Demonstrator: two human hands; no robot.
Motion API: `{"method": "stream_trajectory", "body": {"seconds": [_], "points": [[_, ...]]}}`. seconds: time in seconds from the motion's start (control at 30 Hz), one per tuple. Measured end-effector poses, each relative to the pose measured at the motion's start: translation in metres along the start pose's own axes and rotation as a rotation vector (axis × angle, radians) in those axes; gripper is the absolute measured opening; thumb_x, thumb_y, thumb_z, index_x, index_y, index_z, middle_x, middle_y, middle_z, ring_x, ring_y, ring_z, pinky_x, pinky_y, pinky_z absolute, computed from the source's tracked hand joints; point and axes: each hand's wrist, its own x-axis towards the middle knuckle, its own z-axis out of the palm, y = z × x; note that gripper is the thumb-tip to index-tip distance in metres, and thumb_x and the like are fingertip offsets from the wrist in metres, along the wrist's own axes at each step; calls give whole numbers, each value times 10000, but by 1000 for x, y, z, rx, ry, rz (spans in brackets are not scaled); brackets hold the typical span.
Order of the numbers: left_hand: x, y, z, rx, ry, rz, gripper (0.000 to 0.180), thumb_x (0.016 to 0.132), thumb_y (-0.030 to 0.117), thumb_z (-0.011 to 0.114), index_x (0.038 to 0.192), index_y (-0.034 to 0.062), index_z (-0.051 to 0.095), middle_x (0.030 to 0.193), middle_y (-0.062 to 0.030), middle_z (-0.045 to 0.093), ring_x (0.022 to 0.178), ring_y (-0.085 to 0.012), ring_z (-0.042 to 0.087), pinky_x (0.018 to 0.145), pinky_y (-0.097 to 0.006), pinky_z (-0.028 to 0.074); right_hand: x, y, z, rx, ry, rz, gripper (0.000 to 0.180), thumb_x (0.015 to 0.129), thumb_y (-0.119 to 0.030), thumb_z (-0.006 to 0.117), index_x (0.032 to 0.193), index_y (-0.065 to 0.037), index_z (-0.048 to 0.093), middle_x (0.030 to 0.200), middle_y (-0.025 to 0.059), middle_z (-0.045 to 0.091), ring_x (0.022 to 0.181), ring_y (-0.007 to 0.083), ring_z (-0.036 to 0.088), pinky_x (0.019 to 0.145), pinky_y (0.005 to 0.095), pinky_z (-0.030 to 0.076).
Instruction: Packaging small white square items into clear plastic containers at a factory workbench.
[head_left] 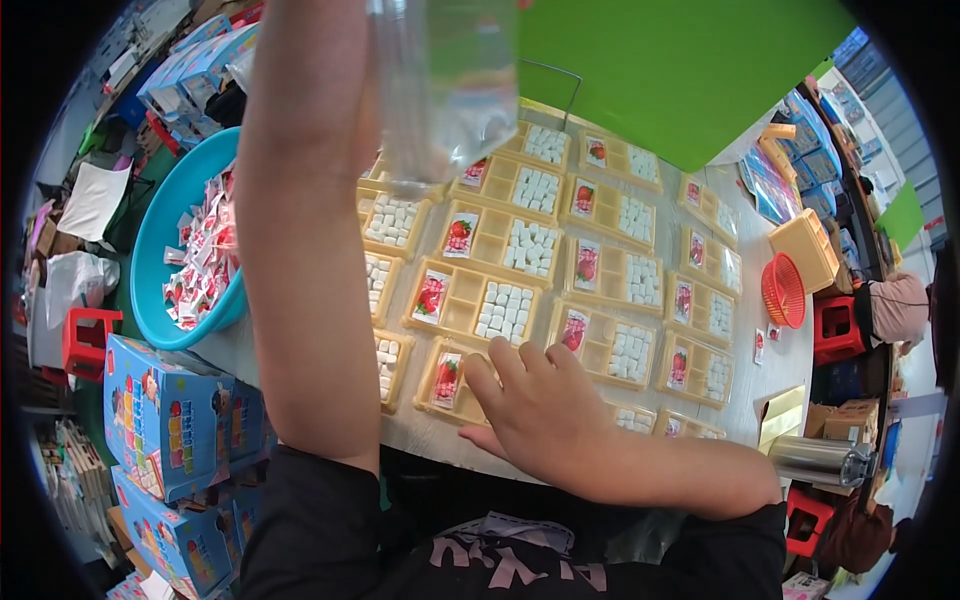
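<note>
My left forearm [305, 230] rises across the left of the view, and its hand is beyond the top edge. Beside that arm hangs a clear plastic box-like piece [445, 95]; what holds it is hidden. My right hand [550, 415] reaches low over a cream tray [425, 400], fingers bent and apart, thumb out to the left. Nothing shows in its grasp. This tray has a strawberry-printed sachet [447, 380]; the hand covers its right part. Just beyond, another cream tray [458, 318] holds a sachet and small white blocks [504, 312].
Several similar trays stand in rows on the table [745, 375]. A turquoise basin [150, 275] of small packets is at left, above blue printed boxes [165, 420]. A red basket [783, 290] and a metal cylinder [815, 460] stand right. A green panel [680, 75] rises behind.
</note>
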Motion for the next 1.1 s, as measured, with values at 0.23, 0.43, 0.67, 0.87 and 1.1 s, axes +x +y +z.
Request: {"method": "stream_trajectory", "body": {"seconds": [0.23, 0.43, 0.67, 0.87, 1.1], "points": [[-11, 0, -5, 179, 103, 50, 519, 959, 451, 453, 1206, 14, 583, 1002, -136, 684, 891, -227, 673, 823, -373, 542, 7, -11, 28, -35, -23, 66, 561, 783, -502, 676, 1080, -51, 525, 964, 91, 539, 824, 208, 542, 656, 316, 411], [-11, -4, -7, 196, -46, 47, 572, 1002, 464, 423, 1319, -5, 505, 1202, -131, 621, 1080, -182, 602, 960, -327, 464, 11, -19, 39, -116, 19, 76, 537, 790, -512, 657, 1043, -53, 538, 997, 96, 542, 893, 213, 538, 680, 325, 425], [-7, -18, -10, 755, 295, 27, 599, 1009, 499, 398, 1317, -6, 497, 1223, -136, 599, 1089, -202, 585, 972, -342, 442, 4, -17, 27, 24, 117, 55, 515, 798, -510, 654, 1024, -57, 559, 1078, 115, 549, 949, 227, 538, 705, 328, 427], [-9, -39, -6, 513, 246, -52, 586, 1004, 512, 414, 1278, 2, 503, 1201, -122, 583, 1075, -206, 574, 954, -345, 441, 2, 46, -52, 57, 455, 193, 371, 872, -332, 648, 1101, -50, 573, 868, 107, 607, 719, 237, 643, 663, 363, 526], [-10, -89, 17, 601, 198, -53, 522, 1012, 489, 417, 1273, 40, 472, 1196, -80, 533, 1135, -175, 505, 972, -327, 405, 5, 78, -95, 351, 793, 373, 579, 935, -388, 577, 1322, -16, 360, 1203, 185, 485, 1032, 295, 609, 788, 391, 523]]}}
